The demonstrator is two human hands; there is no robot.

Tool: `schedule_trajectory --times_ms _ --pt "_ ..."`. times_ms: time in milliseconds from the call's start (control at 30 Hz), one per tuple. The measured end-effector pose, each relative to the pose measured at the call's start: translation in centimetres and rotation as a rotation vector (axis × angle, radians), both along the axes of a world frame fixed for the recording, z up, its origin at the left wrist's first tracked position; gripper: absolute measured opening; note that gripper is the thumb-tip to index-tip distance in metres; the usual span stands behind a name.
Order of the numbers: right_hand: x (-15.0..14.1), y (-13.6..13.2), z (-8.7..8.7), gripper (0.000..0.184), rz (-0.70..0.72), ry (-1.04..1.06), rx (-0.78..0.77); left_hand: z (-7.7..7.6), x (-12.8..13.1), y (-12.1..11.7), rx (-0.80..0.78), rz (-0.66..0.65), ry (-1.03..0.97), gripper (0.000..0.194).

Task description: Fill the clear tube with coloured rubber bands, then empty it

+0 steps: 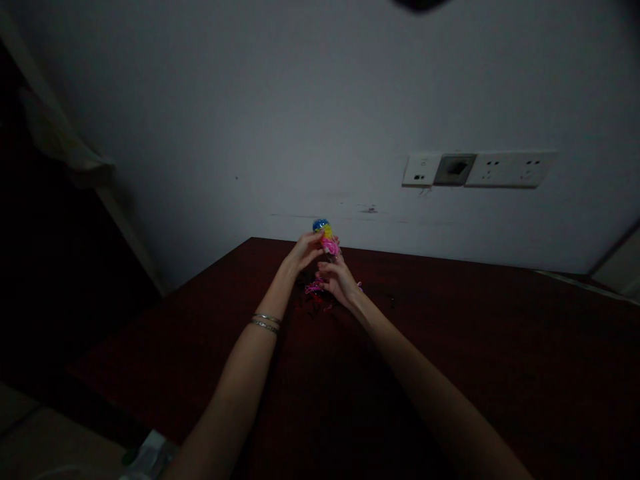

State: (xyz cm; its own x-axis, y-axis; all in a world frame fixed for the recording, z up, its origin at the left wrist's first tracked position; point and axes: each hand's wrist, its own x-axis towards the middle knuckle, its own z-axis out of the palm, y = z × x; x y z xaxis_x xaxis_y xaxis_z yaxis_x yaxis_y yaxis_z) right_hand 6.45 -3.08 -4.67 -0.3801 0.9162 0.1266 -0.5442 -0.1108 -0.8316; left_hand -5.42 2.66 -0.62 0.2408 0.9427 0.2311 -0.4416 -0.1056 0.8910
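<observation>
My left hand (pixel 306 251) is closed around a small, clear-looking container (pixel 321 225) with blue, yellow and pink bands showing. It is held tilted above the table, blue end up and pink end toward my right hand. My right hand (pixel 340 279) has its upper fingers at the pink lower end, while its thumb and other fingers curl below. Under the hands lies a loose pile of thin pink, red and dark bands (pixel 315 287), partly hidden by my right hand. They look like small hair ties, but the dim light blurs them.
The dark red-brown table (pixel 450 320) reaches to a pale wall (pixel 250 120). Sockets and switches (pixel 510 169) are on the wall at right. A few dark bits (pixel 392 300) lie right of the pile. A whitish object (pixel 153 453) sits low at left, beyond the table edge.
</observation>
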Motion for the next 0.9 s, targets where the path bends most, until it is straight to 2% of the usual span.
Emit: schedule_trajectory --times_ms 200,400,667,767,900 --pt "-0.5 -0.2 0.0 0.055 -0.018 0.038 -0.064 -0.1 -0.5 0.5 -0.017 0.155 -0.07 0.022" --pt "-0.6 0.2 -0.1 0.046 -0.097 0.038 -0.111 -0.2 -1.1 1.0 -0.015 0.224 -0.075 0.022" --pt "-0.5 1.2 -1.2 0.035 -0.206 -0.021 -0.181 -0.1 -2.1 1.1 0.008 0.29 -0.042 0.019" --pt "-0.4 1.0 -1.2 0.038 -0.197 -0.022 -0.177 0.1 -2.1 1.1 0.015 0.298 -0.047 0.021" --pt "-0.2 0.2 -0.5 0.054 -0.112 -0.017 -0.136 0.1 -1.6 1.1 -0.004 0.277 -0.074 0.021"
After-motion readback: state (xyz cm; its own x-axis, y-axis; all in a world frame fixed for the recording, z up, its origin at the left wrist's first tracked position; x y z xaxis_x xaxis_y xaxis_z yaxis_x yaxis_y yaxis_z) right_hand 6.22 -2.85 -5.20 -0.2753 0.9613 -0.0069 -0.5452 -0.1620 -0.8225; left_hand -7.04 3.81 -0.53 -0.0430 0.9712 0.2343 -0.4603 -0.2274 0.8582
